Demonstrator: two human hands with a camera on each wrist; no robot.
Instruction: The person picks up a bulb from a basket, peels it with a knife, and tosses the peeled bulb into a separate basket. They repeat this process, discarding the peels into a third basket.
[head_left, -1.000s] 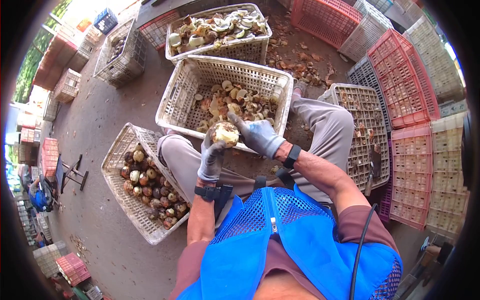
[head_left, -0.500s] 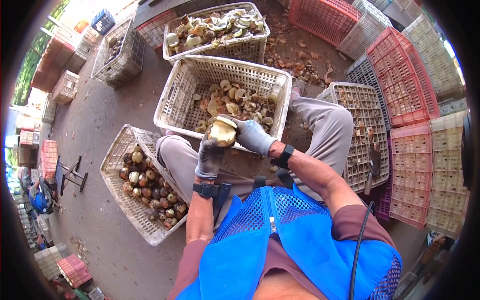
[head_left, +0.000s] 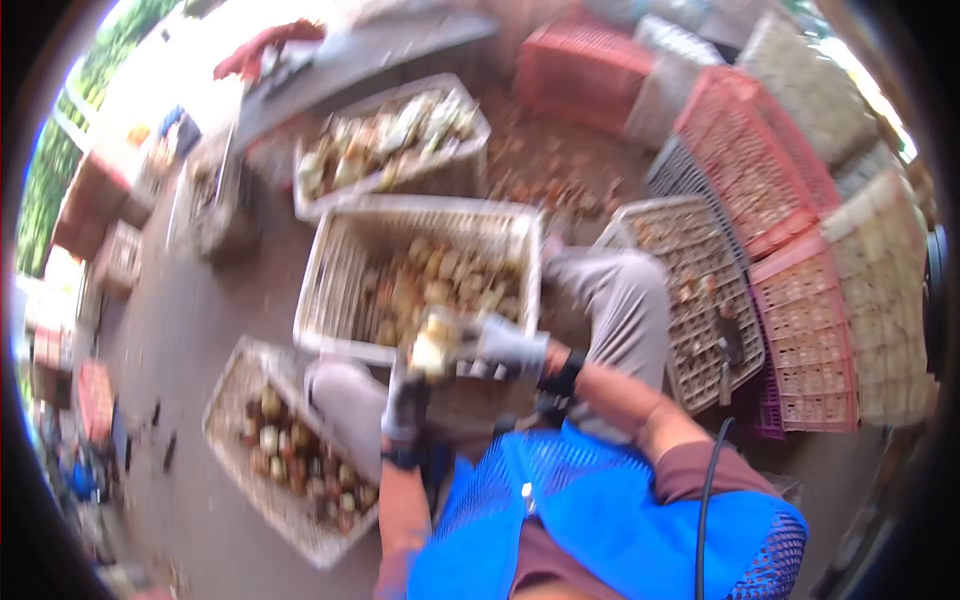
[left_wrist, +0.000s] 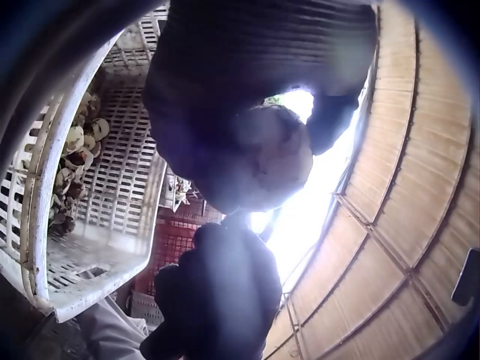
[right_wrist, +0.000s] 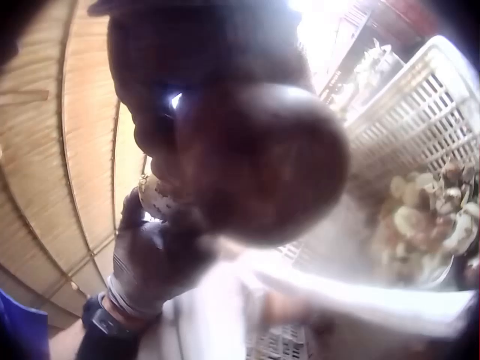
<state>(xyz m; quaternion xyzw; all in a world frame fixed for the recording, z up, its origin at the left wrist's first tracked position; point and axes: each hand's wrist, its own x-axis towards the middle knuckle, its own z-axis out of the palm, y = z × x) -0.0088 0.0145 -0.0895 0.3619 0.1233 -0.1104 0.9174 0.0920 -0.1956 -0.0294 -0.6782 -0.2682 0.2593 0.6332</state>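
Gripping a cream-coloured, rounded bulb (head_left: 433, 346) in our grey-gloved left hand (head_left: 406, 402), we risked slippage if our grey-gloved right hand (head_left: 510, 342), fingers unreadable, pushed hard.

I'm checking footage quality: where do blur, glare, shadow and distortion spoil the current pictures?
Head: motion blur smears the pale bulb and middle crate, with washed-out light at upper left. Left wrist: the left grip is dark against glare; roof panels bow at right. Right wrist: foreground too dark for detail, white haze across the lower middle.
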